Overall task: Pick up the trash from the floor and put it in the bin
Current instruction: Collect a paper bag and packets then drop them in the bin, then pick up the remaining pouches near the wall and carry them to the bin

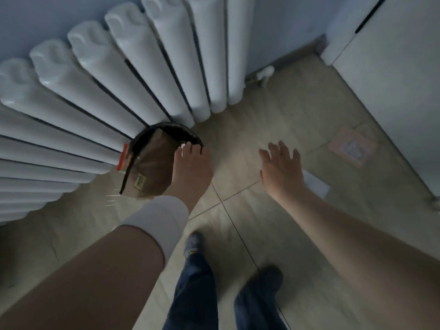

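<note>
Our left hand (190,167) was closed around a brown paper packet (148,167) with an orange edge, fingers curled over its top, holding it right over the black-rimmed bin (173,130) that stood against the radiator (100,91). Our right hand (281,170) hung open and empty above the floor (285,234), fingers spread, touching nothing. We judged that we were at the dropping step: the packet was at the mouth of the bin but not yet let go. The next move called for loosening the left fingers so the packet could slide in, then turning to what was left on the tiles. A white scrap of paper (316,184) lay just beyond our right wrist, and a pinkish square (352,147) lay farther off near the white cabinet (392,91); whether that square was trash or a floor fitting we could not tell. The packet and our hand hid most of the bin, so its inside was unseen. The frame was blurred, and the print on the packet was unreadable
</note>
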Action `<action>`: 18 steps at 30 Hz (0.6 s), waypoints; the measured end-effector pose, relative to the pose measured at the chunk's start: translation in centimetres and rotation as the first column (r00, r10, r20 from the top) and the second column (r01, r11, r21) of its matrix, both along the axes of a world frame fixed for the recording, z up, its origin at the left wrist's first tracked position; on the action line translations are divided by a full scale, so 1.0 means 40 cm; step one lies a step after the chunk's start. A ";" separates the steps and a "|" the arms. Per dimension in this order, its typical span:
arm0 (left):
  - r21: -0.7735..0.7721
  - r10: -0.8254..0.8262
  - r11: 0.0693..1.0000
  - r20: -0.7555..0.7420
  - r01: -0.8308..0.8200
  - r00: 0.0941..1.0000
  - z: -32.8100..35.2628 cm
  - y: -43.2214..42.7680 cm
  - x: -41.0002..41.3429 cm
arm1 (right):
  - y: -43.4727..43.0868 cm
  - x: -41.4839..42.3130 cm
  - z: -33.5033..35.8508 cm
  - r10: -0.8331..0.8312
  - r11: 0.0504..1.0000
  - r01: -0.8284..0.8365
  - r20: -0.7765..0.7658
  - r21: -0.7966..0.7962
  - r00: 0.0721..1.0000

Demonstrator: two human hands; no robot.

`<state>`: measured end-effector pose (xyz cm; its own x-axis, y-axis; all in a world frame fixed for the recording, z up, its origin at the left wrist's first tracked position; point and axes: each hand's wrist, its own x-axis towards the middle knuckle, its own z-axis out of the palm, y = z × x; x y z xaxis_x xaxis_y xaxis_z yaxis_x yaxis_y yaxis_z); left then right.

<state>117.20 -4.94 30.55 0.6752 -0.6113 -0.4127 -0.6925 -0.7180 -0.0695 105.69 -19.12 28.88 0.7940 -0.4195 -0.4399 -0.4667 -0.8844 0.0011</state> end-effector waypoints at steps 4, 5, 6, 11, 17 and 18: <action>-0.075 -0.079 0.994 -0.045 0.076 0.996 0.000 -0.163 -0.182 | -0.127 -0.244 0.018 -0.220 0.975 0.220 0.008 -0.002 0.975; -0.103 -0.089 0.991 -0.077 0.081 0.993 -0.004 -0.201 -0.223 | -0.156 -0.303 0.020 -0.273 0.962 0.273 0.008 -0.010 0.962; -0.129 -0.101 0.988 -0.104 0.087 0.989 -0.009 -0.236 -0.259 | -0.182 -0.355 0.020 -0.320 0.947 0.320 -0.003 -0.017 0.947; -0.149 -0.201 0.973 -0.162 0.178 0.966 -0.061 -0.375 -0.372 | -0.283 -0.520 -0.002 -0.445 0.896 0.441 -0.118 -0.055 0.888; -0.095 -0.260 0.965 -0.235 0.244 0.936 -0.157 -0.477 -0.408 | -0.354 -0.588 -0.065 -0.571 0.818 0.573 -0.177 -0.046 0.801; -0.085 -0.267 0.964 -0.246 0.253 0.932 -0.183 -0.492 -0.406 | -0.362 -0.594 -0.085 -0.593 0.802 0.596 -0.172 -0.039 0.787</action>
<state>100.98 -24.62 23.24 0.3670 -0.7759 -0.5131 -0.8453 -0.5084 0.1643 81.92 -33.62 25.49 0.3037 -0.7758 -0.5531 -0.8943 -0.4323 0.1153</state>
